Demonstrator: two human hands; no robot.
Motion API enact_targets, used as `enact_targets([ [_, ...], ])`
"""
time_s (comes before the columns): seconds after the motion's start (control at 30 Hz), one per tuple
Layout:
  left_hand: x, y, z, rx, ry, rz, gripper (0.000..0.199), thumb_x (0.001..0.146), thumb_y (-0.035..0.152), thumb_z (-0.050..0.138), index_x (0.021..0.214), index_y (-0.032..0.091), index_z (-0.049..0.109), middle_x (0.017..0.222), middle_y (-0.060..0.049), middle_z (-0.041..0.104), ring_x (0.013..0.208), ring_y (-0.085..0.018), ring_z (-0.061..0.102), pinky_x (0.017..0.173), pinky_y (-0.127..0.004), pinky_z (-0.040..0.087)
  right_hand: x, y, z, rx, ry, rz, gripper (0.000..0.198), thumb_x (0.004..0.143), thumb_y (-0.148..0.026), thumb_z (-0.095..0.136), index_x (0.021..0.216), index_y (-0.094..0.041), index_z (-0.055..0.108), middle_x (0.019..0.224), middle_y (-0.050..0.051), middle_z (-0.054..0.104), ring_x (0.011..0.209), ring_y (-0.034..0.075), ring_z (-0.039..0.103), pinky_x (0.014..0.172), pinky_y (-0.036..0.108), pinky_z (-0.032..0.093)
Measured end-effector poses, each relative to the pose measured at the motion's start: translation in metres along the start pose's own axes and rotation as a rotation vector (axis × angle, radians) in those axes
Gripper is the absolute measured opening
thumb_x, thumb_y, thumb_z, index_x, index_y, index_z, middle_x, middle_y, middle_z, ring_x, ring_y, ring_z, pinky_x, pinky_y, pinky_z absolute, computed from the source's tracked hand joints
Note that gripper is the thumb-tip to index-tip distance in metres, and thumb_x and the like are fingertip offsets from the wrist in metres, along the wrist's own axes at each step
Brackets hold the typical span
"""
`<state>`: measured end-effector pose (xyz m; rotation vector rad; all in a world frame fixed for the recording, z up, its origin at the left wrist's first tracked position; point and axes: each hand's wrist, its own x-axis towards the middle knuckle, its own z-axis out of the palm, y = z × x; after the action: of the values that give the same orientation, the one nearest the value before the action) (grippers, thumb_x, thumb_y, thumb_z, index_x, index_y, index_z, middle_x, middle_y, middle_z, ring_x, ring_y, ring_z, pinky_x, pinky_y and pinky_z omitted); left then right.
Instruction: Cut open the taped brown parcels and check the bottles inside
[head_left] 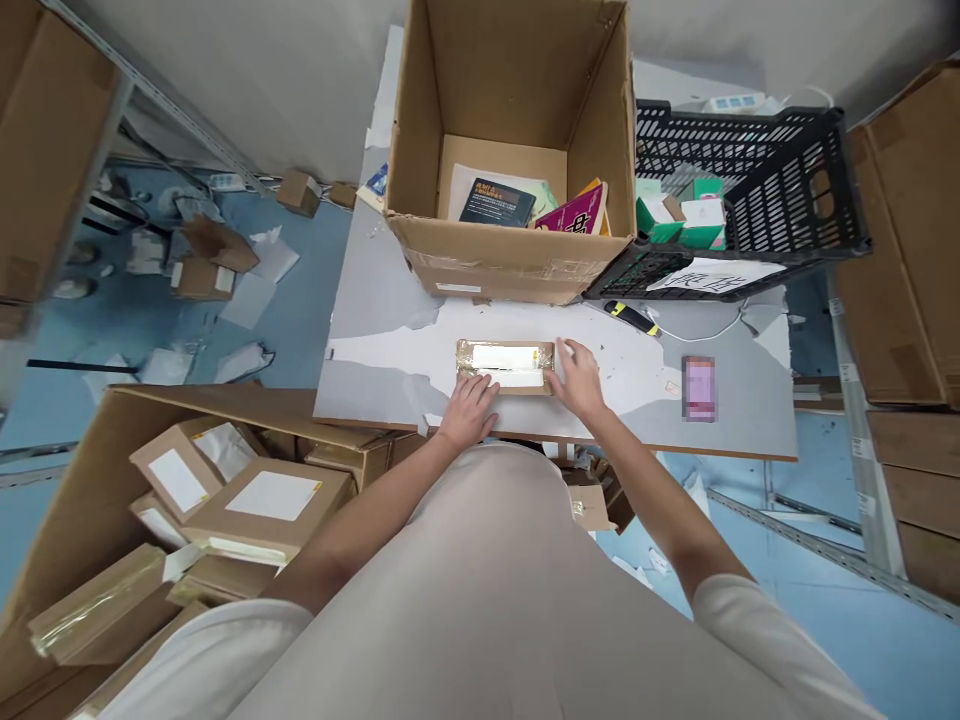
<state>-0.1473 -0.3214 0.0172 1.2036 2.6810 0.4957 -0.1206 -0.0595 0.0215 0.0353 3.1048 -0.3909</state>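
Cardboard package (487, 369), edges partly covered by hands (469, 408), label (504, 357) text unreadable

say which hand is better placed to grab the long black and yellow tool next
Probably the right hand, at the end of the taped brown cardboard parcel nearer that tool; the left hand is farther.

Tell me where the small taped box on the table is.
In the head view, the small taped box lies centrally, touched by the left hand and right hand, in front of the book carton.
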Motion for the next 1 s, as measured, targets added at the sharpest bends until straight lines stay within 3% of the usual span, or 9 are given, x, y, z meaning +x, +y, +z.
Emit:
enact_targets([
  [0.07,0.001,-0.002,0.001,-0.01,-0.003,0.008,0.055,0.084,0.03,0.05,0.135,0.012,0.044,0.136,-0.018,0.048,0.129,-0.032,0.04,0.109,-0.053,0.03,0.027,-0.018,-0.01,-0.035,-0.112,-0.216,0.07,0.088,-0.041,0.049,0.148,-0.016,0.024,0.147,0.02,0.032,0.134,0.034,0.028,0.107,0.05,0.026],
  [0.13,0.001,-0.005,0.002,-0.016,-0.013,0.027,0.054,0.084,0.029,0.049,0.136,0.014,0.045,0.136,-0.018,0.049,0.128,-0.032,0.041,0.108,-0.053,0.03,0.046,-0.032,-0.013,-0.103,-0.225,-0.298,0.068,0.088,-0.036,0.051,0.147,-0.017,0.025,0.151,0.018,0.029,0.136,0.035,0.026,0.108,0.052,0.022],
  [0.23,-0.001,-0.008,0.004,-0.025,-0.023,0.038,0.055,0.084,0.029,0.048,0.137,0.015,0.043,0.138,-0.017,0.047,0.128,-0.032,0.04,0.109,-0.052,0.03,0.059,-0.042,-0.016,-0.179,-0.328,-0.351,0.058,0.092,-0.026,0.042,0.146,-0.012,0.027,0.15,0.019,0.032,0.134,0.033,0.032,0.108,0.053,0.022],
  [0.3,-0.003,-0.009,0.005,-0.032,-0.027,0.035,0.057,0.085,0.029,0.048,0.14,0.016,0.04,0.14,-0.016,0.045,0.13,-0.031,0.039,0.109,-0.052,0.028,0.064,-0.042,-0.023,-0.182,-0.388,-0.378,0.048,0.095,-0.024,0.033,0.141,-0.01,0.035,0.146,0.02,0.039,0.129,0.031,0.041,0.104,0.046,0.03],
  [0.43,-0.003,-0.009,0.006,-0.04,-0.041,0.042,0.059,0.085,0.031,0.048,0.141,0.016,0.038,0.144,-0.015,0.041,0.133,-0.031,0.035,0.111,-0.052,0.026,0.082,-0.04,-0.044,-0.132,-0.485,-0.294,0.042,0.099,-0.035,0.026,0.128,-0.018,0.051,0.121,0.014,0.063,0.102,0.025,0.062,0.084,0.033,0.043],
  [0.7,-0.004,-0.012,0.001,-0.045,-0.089,0.062,0.065,0.082,0.035,0.052,0.142,0.015,0.037,0.147,-0.014,0.038,0.135,-0.031,0.033,0.111,-0.049,0.025,0.113,-0.021,-0.046,0.064,-0.464,-0.247,0.048,0.1,-0.041,0.023,0.113,-0.015,0.061,0.105,0.01,0.069,0.093,0.018,0.06,0.081,0.025,0.037],
  [0.83,-0.007,-0.011,0.003,-0.04,-0.081,0.077,0.063,0.084,0.034,0.051,0.142,0.015,0.037,0.147,-0.015,0.038,0.137,-0.031,0.031,0.112,-0.049,0.024,0.122,-0.01,-0.029,0.053,-0.494,-0.083,0.048,0.099,-0.042,0.025,0.108,-0.013,0.063,0.106,0.013,0.067,0.096,0.02,0.058,0.082,0.027,0.038],
  [0.93,-0.003,-0.01,0.003,-0.048,-0.043,0.051,0.058,0.086,0.035,0.048,0.14,0.015,0.04,0.145,-0.015,0.04,0.136,-0.031,0.032,0.111,-0.05,0.026,0.115,-0.015,-0.02,-0.025,-0.322,0.062,0.042,0.097,-0.041,0.035,0.122,-0.015,0.055,0.117,0.015,0.061,0.105,0.025,0.053,0.086,0.033,0.039],
  [1.0,0.001,-0.014,-0.003,-0.069,-0.002,0.035,0.055,0.087,0.036,0.047,0.137,0.013,0.043,0.144,-0.016,0.041,0.136,-0.03,0.034,0.11,-0.048,0.029,0.1,-0.022,-0.02,-0.055,-0.142,0.053,0.04,0.097,-0.033,0.035,0.129,-0.015,0.051,0.127,0.016,0.053,0.115,0.027,0.046,0.094,0.037,0.035],
])
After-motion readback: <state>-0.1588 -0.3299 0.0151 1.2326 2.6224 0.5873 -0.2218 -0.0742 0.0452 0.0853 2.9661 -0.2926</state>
